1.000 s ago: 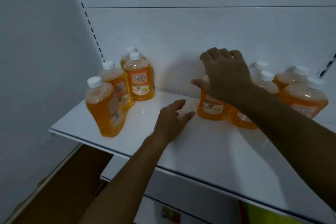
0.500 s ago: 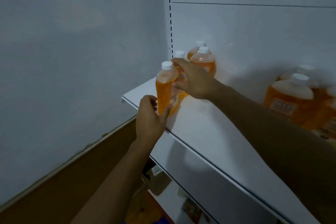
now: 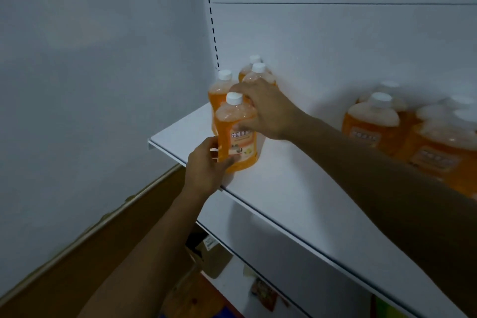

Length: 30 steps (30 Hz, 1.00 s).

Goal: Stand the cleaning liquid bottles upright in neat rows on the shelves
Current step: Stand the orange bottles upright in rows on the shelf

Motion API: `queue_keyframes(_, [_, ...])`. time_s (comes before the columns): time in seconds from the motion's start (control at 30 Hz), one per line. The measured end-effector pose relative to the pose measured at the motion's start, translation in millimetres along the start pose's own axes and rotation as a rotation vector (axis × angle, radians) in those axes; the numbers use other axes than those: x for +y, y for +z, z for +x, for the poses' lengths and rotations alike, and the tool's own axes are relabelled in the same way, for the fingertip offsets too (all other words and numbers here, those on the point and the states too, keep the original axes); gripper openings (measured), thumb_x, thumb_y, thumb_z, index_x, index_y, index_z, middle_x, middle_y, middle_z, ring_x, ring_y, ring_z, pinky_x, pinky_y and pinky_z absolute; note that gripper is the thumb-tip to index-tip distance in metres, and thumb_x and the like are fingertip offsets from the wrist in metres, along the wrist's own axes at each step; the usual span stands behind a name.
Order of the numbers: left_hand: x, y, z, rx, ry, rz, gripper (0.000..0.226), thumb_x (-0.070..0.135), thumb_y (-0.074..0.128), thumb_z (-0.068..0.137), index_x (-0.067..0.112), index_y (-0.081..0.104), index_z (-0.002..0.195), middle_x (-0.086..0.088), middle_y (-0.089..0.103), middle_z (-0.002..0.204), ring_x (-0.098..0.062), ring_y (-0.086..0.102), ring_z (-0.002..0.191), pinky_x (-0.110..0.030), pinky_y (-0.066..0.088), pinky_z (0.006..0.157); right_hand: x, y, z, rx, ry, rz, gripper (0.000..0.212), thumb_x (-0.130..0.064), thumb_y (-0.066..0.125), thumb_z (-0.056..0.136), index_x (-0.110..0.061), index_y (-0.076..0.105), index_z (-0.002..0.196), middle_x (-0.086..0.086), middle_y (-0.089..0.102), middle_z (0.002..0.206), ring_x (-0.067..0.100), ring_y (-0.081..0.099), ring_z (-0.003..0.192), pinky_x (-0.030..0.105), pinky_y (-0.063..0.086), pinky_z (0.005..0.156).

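Front bottle [image 3: 237,137]: upright at the shelf's [image 3: 296,204] left front corner, label facing out.
Left hand [image 3: 206,165]: fingers curled round the front bottle's lower side.
Right hand [image 3: 265,111]: fingers wrapped round its shoulder.
Three bottles [image 3: 222,88]: standing just behind the front bottle, against the back panel.
Bottle group [image 3: 371,121]: well right of the front bottle, blurred.

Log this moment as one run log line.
left hand: grips front bottle low | right hand: grips its shoulder | bottle: upright near shelf edge
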<state>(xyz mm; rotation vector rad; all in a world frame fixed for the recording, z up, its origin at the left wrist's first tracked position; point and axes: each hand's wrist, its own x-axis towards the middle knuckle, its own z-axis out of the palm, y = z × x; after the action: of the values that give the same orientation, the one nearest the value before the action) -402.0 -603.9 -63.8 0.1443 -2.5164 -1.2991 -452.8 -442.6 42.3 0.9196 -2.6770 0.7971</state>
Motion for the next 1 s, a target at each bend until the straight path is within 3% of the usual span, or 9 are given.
queue_keyframes(0.13, [20, 18, 4, -0.127, 0.118, -0.054, 0.042, 0.033, 0.073, 0.084, 0.021, 0.059, 0.122, 0.01, 0.064, 0.115, -0.01, 0.063, 0.097, -0.025, 0.052, 0.082, 12, -28, -23, 0.051, 0.035, 0.045, 0.071, -0.032, 0.084, 0.07, -0.018, 0.049, 0.131, 0.004, 0.06, 0.125, 0.023, 0.059, 0.11, 0.044, 0.053, 0.09])
queue_keyframes(0.33, [58, 62, 22, -0.286, 0.289, -0.156, 0.031, 0.019, 0.072, 0.085, 0.019, 0.06, 0.114, 0.006, 0.066, 0.109, -0.012, 0.064, 0.098, -0.017, 0.051, 0.077, 34, -69, -41, 0.136, 0.196, -0.254, 0.062, -0.042, 0.083, 0.066, -0.022, 0.054, 0.117, 0.0, 0.066, 0.104, 0.019, 0.061, 0.089, 0.039, 0.054, 0.079])
queue_keyframes(0.47, [73, 91, 47, -0.338, 0.361, -0.132, 0.031, 0.017, 0.07, 0.087, 0.015, 0.062, 0.117, 0.006, 0.066, 0.107, -0.011, 0.061, 0.099, -0.023, 0.051, 0.082, 46, -84, -44, 0.181, 0.302, -0.419, 0.063, -0.047, 0.08, 0.07, -0.02, 0.051, 0.12, 0.003, 0.065, 0.102, 0.022, 0.06, 0.087, 0.039, 0.052, 0.078])
queue_keyframes(0.6, [78, 116, 78, -0.419, 0.525, -0.094, 0.034, 0.02, 0.065, 0.09, 0.016, 0.059, 0.123, 0.008, 0.065, 0.111, 0.0, 0.056, 0.096, -0.003, 0.039, 0.073, 56, -89, -37, 0.202, 0.406, -0.525, 0.063, -0.046, 0.078, 0.072, -0.018, 0.049, 0.121, 0.006, 0.063, 0.105, 0.025, 0.06, 0.089, 0.038, 0.051, 0.078])
queue_keyframes(0.73, [81, 135, 101, -0.523, 0.581, -0.141, 0.037, 0.018, 0.061, 0.093, 0.015, 0.055, 0.129, 0.005, 0.065, 0.118, -0.005, 0.058, 0.102, -0.01, 0.042, 0.079, 62, -89, -28, 0.203, 0.491, -0.593, 0.059, -0.042, 0.078, 0.075, -0.015, 0.05, 0.12, 0.006, 0.062, 0.107, 0.026, 0.061, 0.092, 0.041, 0.052, 0.08])
queue_keyframes(0.87, [82, 149, 114, -0.603, 0.6, -0.205, 0.036, 0.016, 0.06, 0.094, 0.012, 0.054, 0.13, 0.01, 0.059, 0.109, -0.003, 0.055, 0.096, 0.004, 0.038, 0.069, 68, -88, -21, 0.181, 0.602, -0.674, 0.058, -0.041, 0.075, 0.077, -0.016, 0.049, 0.123, 0.005, 0.06, 0.111, 0.026, 0.059, 0.095, 0.041, 0.051, 0.079])
queue_keyframes(0.93, [81, 154, 117, -0.658, 0.608, -0.213, 0.036, 0.017, 0.06, 0.094, 0.011, 0.055, 0.129, 0.007, 0.061, 0.11, -0.007, 0.056, 0.097, 0.0, 0.039, 0.073, 70, -87, -20, 0.155, 0.632, -0.731, 0.061, -0.044, 0.074, 0.078, -0.017, 0.048, 0.125, 0.005, 0.061, 0.112, 0.026, 0.06, 0.096, 0.038, 0.05, 0.077])
queue_keyframes(1.0, [79, 158, 117, -0.705, 0.582, -0.236, 0.035, 0.018, 0.06, 0.094, 0.013, 0.055, 0.128, 0.0, 0.065, 0.116, -0.011, 0.059, 0.102, -0.013, 0.044, 0.084, 73, -87, -21, 0.133, 0.648, -0.77, 0.06, -0.047, 0.071, 0.079, -0.017, 0.048, 0.125, 0.005, 0.061, 0.11, 0.025, 0.06, 0.095, 0.035, 0.046, 0.072])
